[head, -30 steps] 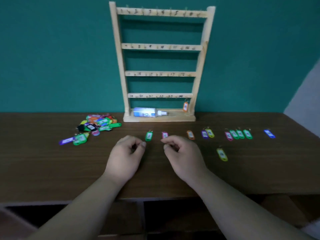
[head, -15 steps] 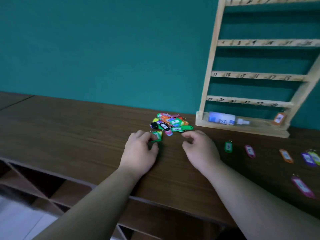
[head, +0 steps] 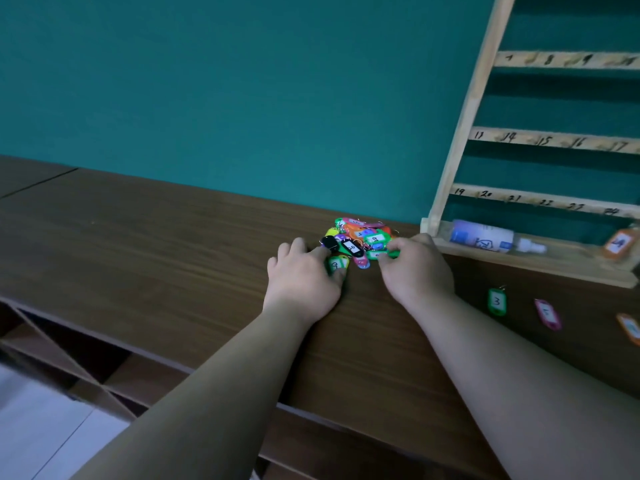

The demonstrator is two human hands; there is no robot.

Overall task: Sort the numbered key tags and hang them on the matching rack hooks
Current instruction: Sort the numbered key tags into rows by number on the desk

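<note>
left hand (head: 304, 284) pinches a light-green tag (head: 337, 263) at the near edge of the tag pile (head: 360, 237) on the worktop (head: 166, 237), beside the rack (head: 462, 140). right hand (head: 419, 271) curls on a green tag (head: 378, 255). risk: rings look interlocked; a lift may drag neighbours, scatter them.

Tag pile (head: 360, 241) on table (head: 173, 258) left of rack (head: 460, 140), bottle (head: 485, 236) on rack base
</note>
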